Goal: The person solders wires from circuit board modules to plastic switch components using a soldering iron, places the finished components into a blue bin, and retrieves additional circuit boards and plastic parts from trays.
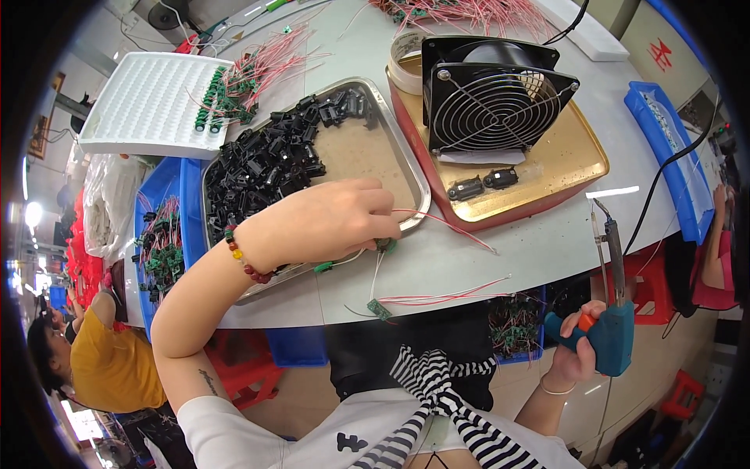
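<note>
My left hand [344,219] is closed, its fingertips pinched on a small green circuit board [386,245] at the near edge of a metal tray. A red wire runs out to the right from there. The fingers hide most of this board. Just below lies another small green board [379,309] with red and white wires, on the table near its front edge. My right hand [574,356] is wrapped round the blue handle of a soldering gun [615,340] with a red trigger. Its tip points up, off the table's right front edge.
Many black plastic housings [266,160] fill the left of the metal tray [418,184]. A black fan [496,109] stands on a gold-topped box [547,180] with two black housings [483,184]. A white ridged tray [148,102] with wired boards, blue bins [191,207] and a co-worker [117,356] are at left.
</note>
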A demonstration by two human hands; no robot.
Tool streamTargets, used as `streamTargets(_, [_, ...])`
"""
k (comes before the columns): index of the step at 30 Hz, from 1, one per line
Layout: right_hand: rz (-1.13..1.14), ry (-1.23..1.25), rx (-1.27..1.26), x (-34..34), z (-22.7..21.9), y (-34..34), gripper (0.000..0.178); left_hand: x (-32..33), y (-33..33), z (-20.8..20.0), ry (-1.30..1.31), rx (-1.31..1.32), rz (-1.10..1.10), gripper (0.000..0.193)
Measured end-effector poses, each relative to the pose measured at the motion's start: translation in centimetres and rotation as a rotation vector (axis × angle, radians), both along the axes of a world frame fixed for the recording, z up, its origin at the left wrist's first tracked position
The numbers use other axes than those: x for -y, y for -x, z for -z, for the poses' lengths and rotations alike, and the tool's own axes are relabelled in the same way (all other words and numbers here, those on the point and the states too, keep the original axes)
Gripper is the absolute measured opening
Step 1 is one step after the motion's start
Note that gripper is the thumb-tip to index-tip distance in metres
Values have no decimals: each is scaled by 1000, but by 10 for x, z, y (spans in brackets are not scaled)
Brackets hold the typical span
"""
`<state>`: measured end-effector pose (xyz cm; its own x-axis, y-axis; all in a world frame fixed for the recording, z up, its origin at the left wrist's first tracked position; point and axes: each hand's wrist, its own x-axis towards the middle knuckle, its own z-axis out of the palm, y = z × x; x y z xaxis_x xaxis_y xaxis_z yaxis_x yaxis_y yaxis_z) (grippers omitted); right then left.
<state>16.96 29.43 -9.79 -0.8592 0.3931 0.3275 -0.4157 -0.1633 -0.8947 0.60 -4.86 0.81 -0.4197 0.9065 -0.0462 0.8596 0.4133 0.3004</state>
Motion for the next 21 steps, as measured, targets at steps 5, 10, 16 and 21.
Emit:
streamTargets(5, [37,2,-18,-1,-3,-2,46,11,0,-33,-60,-33,-71,19])
streamTargets(10, [22,10,-25,1,-1,2,46,21,9,-56,-296,236,-83,16])
streamTargets(16, [-12,28,-31,5,-4,4,46,-9,1,-29,-600,1018,-393,12])
streamTargets(21, [-39,31,-27,2,-3,3,47,-26,-4,-15,-620,811,-412,16])
